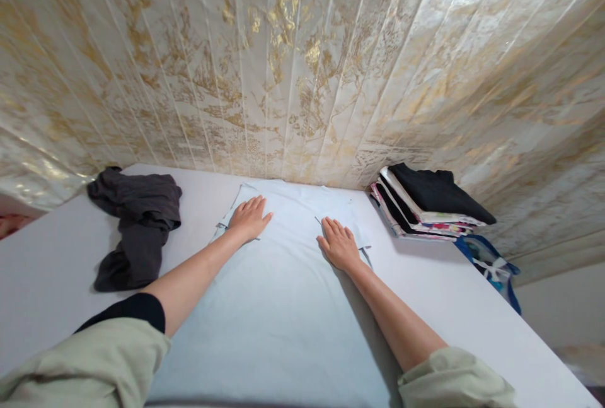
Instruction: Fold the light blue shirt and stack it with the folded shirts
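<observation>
A pale blue garment (278,313) lies spread over the table, reaching from the near edge to the far side. Small dark ties or strips show at its left and right sides, near my hands. My left hand (249,217) rests flat on the upper left part of the cloth, fingers stretched out. On the upper right part, my right hand (339,244) lies palm down with its fingers extended. Neither hand grips anything. Light wrinkles run across the fabric between them.
A crumpled dark grey garment (137,225) lies on the white table (416,288) at the left. Folded clothes (425,203) are stacked at the back right. Beside them sits a blue-edged bag (491,266). A gold-patterned curtain (283,80) hangs behind the table.
</observation>
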A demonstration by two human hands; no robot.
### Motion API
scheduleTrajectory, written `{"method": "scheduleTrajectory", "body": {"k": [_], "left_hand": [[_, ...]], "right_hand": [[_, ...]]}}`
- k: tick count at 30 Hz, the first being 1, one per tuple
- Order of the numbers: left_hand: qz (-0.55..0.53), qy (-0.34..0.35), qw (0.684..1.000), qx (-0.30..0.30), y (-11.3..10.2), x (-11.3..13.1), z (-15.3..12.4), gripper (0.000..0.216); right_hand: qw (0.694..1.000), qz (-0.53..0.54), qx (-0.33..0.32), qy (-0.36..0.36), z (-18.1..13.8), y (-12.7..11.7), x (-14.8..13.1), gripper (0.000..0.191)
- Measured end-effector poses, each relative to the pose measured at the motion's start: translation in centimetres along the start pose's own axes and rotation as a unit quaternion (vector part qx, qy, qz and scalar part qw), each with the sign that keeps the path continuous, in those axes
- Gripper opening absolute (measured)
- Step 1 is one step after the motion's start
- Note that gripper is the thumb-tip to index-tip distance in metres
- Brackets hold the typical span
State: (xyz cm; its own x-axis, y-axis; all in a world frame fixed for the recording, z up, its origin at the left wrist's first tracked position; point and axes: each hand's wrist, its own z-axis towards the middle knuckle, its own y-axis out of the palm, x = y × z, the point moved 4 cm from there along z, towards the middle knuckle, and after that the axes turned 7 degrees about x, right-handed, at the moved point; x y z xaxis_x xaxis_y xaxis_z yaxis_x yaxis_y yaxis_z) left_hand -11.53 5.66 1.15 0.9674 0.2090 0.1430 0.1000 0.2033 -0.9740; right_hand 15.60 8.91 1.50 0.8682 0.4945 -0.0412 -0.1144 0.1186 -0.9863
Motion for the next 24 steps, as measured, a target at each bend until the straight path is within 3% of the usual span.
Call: {"method": "scheduleTrajectory", "body": {"k": [6, 11, 14, 18, 21, 24], "left_hand": [[-0.004, -0.010, 0.999, 0.031, 0.0, -1.7, 0.7, 0.066], [-0.103, 0.014, 0.990, 0.100, -1.4, -2.0, 0.3, 0.045], [-0.146, 0.050, 0.979, 0.130, -2.1, -1.3, -2.3, 0.045], [-0.155, 0.121, 0.972, 0.131, -2.7, -1.2, -8.2, 0.044], [-0.079, 0.030, 0.989, 0.125, -3.5, -4.0, -11.6, 0.049], [-0.052, -0.069, 0.990, 0.111, -4.6, -7.1, -13.4, 0.058]], "right_hand": [[0.999, 0.013, 0.002, -0.045, -1.5, -0.1, 1.0, 0.061], [1.000, 0.019, 0.011, -0.011, -1.5, -0.5, 2.5, 0.061], [0.999, 0.021, 0.024, 0.007, -1.9, -0.7, 3.2, 0.058], [0.998, 0.029, 0.054, -0.032, -4.6, -1.2, 3.4, 0.056], [0.996, 0.041, 0.073, -0.029, -7.3, -1.9, 4.7, 0.057], [0.992, 0.065, 0.089, 0.053, -9.6, -2.7, 7.3, 0.057]]}}
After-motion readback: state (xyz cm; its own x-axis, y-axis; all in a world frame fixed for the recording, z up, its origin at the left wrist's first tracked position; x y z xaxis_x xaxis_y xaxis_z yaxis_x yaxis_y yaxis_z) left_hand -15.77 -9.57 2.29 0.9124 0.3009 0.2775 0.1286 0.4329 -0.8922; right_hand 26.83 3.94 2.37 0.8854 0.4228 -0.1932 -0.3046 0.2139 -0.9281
